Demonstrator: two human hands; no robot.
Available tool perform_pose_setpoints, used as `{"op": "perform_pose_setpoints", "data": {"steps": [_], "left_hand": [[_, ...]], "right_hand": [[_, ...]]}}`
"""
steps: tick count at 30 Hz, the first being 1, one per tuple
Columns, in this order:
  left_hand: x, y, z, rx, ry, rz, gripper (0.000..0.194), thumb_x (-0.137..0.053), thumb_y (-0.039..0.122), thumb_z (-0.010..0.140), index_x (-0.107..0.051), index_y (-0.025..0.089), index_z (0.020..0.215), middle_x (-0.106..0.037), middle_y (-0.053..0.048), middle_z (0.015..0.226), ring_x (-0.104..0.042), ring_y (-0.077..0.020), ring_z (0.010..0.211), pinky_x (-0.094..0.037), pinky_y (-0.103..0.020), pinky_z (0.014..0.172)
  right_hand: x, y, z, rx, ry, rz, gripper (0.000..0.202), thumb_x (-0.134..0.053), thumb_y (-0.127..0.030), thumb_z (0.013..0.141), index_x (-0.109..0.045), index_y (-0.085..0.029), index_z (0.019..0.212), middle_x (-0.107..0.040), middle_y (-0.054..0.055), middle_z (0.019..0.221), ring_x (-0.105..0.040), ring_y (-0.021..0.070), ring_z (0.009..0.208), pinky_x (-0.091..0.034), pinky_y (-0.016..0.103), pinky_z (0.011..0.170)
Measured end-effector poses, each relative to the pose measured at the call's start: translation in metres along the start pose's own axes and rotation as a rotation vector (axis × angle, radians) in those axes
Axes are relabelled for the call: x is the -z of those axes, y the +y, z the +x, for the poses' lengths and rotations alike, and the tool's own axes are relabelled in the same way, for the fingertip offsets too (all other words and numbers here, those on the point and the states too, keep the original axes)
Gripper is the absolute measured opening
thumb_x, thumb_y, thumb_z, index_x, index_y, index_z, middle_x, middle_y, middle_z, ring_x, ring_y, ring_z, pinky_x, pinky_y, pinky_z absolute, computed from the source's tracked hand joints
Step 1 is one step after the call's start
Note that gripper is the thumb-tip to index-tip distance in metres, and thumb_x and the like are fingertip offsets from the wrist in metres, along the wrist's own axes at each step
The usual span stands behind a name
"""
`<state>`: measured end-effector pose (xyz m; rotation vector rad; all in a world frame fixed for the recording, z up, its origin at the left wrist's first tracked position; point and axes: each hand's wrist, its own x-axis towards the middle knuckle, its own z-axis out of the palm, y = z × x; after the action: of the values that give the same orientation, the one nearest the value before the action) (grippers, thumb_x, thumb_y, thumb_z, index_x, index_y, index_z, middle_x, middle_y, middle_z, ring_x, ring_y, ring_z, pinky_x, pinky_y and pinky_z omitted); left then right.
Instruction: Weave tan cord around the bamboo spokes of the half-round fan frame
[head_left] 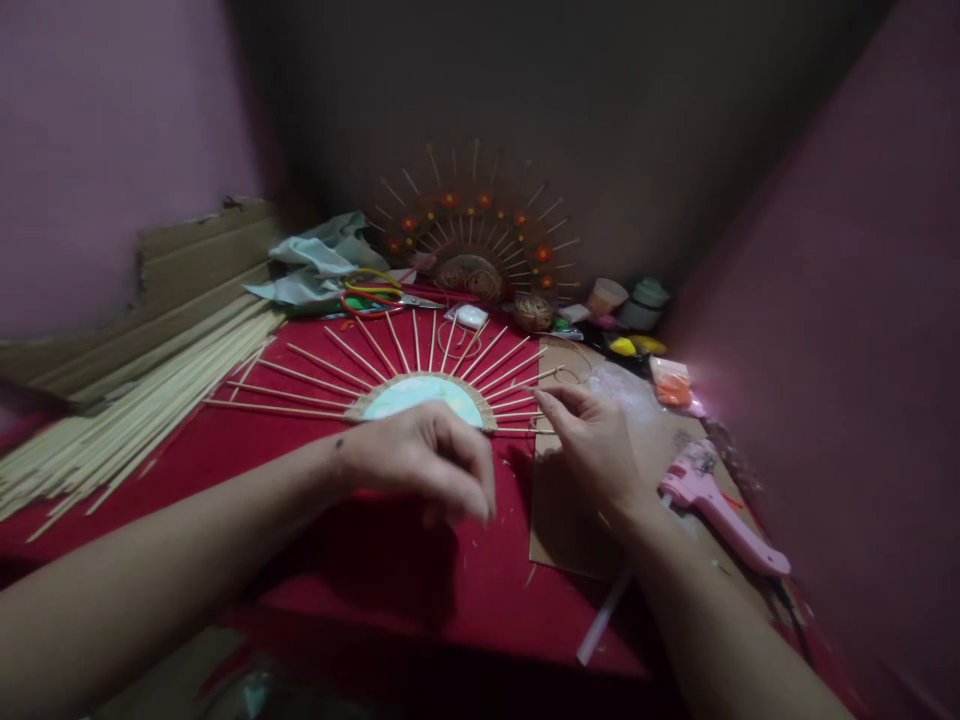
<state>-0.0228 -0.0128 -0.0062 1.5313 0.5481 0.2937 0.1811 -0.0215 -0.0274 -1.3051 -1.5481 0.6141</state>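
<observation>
A half-round piece (424, 393) with a pale blue-green centre and a woven rim lies on the red cloth (480, 600), thin sticks fanning out from it. My left hand (431, 460) hangs in front of its lower edge, fingers curled downward and blurred; whether anything is between them is hidden. At the fan's right side, my right hand (589, 435) has thumb and forefinger pinched near the stick ends. What that pinch holds, if anything, is too small to make out.
Loose sticks (150, 420) and cardboard (202, 280) lie left. Scissors (375, 295), a twine ball (532, 312) and a flower-trimmed fan (472, 220) are behind. A pink glue gun (724, 510) rests right, on brown board (562, 520); a glue stick (604, 620) lies near the front edge.
</observation>
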Motion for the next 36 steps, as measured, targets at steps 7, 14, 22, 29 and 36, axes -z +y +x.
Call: {"op": "perform_pose_setpoints", "data": {"steps": [7, 14, 22, 29, 36], "left_hand": [[-0.028, -0.005, 0.000, -0.024, -0.367, 0.196, 0.024, -0.057, 0.019, 0.078, -0.072, 0.018, 0.097, -0.069, -0.009, 0.083, -0.063, -0.0191, 0.073, -0.050, -0.026, 0.069], [-0.025, -0.011, 0.006, -0.099, -0.295, 0.315, 0.019, -0.056, 0.022, 0.081, -0.072, 0.017, 0.089, -0.067, -0.010, 0.084, -0.061, -0.0186, 0.077, -0.048, -0.025, 0.071], [-0.023, -0.019, 0.015, 0.210, -0.091, 0.065, 0.016, -0.061, 0.028, 0.077, -0.061, 0.014, 0.071, -0.057, 0.001, 0.056, -0.050, -0.0070, 0.045, -0.038, -0.016, 0.044], [-0.023, -0.018, 0.017, 0.237, -0.077, 0.056, 0.020, -0.062, 0.031, 0.075, -0.057, 0.012, 0.069, -0.055, 0.002, 0.055, -0.049, -0.0064, 0.046, -0.038, -0.016, 0.045], [-0.031, -0.026, 0.019, 0.198, -0.130, -0.044, 0.010, -0.055, 0.017, 0.077, -0.060, 0.014, 0.086, -0.061, -0.001, 0.069, -0.050, -0.0063, 0.051, -0.039, -0.017, 0.049]], "right_hand": [[0.012, 0.010, 0.004, 0.310, 0.358, -0.370, 0.016, -0.054, -0.026, 0.082, -0.069, -0.020, 0.084, -0.070, 0.004, 0.077, -0.062, 0.0186, 0.073, -0.046, 0.035, 0.074], [0.013, 0.006, 0.003, 0.335, 0.366, -0.249, 0.012, -0.055, -0.022, 0.082, -0.067, -0.019, 0.083, -0.066, 0.003, 0.075, -0.060, 0.0157, 0.072, -0.047, 0.030, 0.068], [0.015, 0.003, 0.002, 0.252, 0.412, -0.195, 0.013, -0.059, -0.025, 0.079, -0.070, -0.019, 0.084, -0.070, 0.001, 0.072, -0.062, 0.0147, 0.067, -0.049, 0.028, 0.065], [0.014, 0.006, 0.002, 0.248, 0.370, -0.152, 0.015, -0.059, -0.027, 0.079, -0.070, -0.018, 0.084, -0.067, 0.000, 0.068, -0.060, 0.0132, 0.064, -0.047, 0.025, 0.062], [0.009, 0.007, 0.004, 0.179, 0.252, -0.079, 0.013, -0.058, -0.023, 0.079, -0.068, -0.017, 0.079, -0.068, 0.001, 0.070, -0.060, 0.0121, 0.063, -0.048, 0.024, 0.059]]}}
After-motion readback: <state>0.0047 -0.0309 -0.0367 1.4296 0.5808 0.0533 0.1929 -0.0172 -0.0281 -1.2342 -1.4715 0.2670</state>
